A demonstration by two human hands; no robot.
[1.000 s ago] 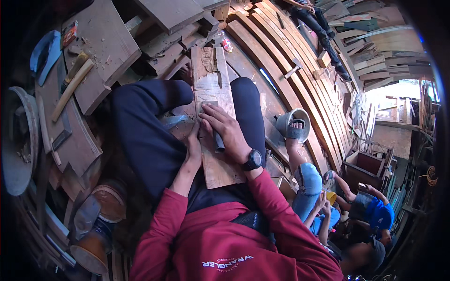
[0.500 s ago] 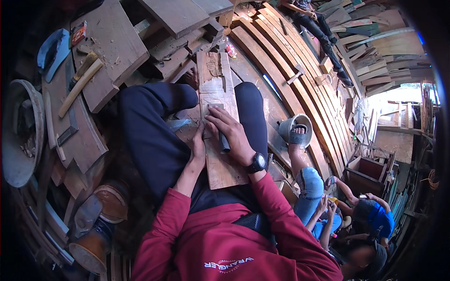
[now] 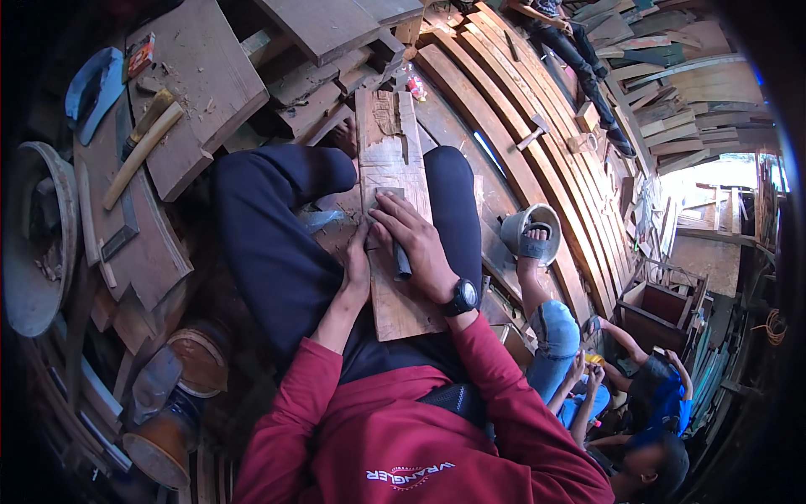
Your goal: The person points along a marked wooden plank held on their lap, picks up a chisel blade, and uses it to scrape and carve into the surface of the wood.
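Observation:
A long wooden board lies lengthwise across my lap, with carved, broken-out wood at its far end. My right hand is closed over a tool with a dark round handle, its fingers stretched over a flat grey piece on the board. Most of that tool is under the palm, so its exact kind is hidden. My left hand is at the board's left edge, its fingertips close to the right thumb and partly hidden.
To the left, a wooden-handled tool, a blue-white cap-like item and a small red box rest on planks. On the right are a hammer on long beams, a bucket and seated people. A round basin stands far left.
Both hands stay nearly in place on the board and tool, with only a tiny shift. At lower right, a nearby person's head and arm have moved.

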